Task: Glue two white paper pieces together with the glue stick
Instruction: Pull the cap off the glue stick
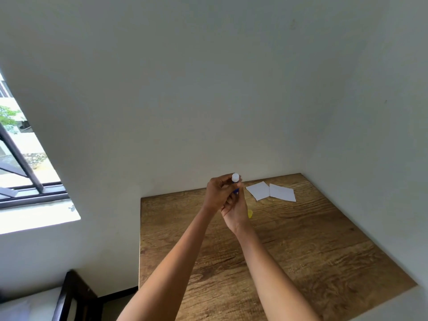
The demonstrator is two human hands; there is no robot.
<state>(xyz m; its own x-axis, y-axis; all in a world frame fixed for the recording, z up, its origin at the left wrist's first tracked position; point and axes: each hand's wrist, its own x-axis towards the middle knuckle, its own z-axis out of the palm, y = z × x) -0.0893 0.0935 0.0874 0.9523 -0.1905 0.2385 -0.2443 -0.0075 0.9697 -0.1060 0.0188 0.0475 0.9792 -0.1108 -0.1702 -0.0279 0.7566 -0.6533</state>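
I hold the glue stick point(235, 184) upright above the table, just left of centre in the frame, so that its white tip points up and away from the paper. My left hand point(218, 194) curls its fingers round the upper part of the stick, near the white end; my right hand point(235, 213) closes round the blue barrel from below. This two-hand hold suits twisting the base or the cap, though which part turns I cannot tell. The barrel is a smooth blue cylinder, the tip a matte white plug. A small yellow object point(250, 213), probably the cap, shows just right of my right wrist; it is partly hidden. The two white paper pieces point(271, 191) lie flat side by side, touching at one edge, to the right of the stick near the wall. They are thin, matte rectangles. The table point(301, 246) is wood-grain laminate, brown and streaked.
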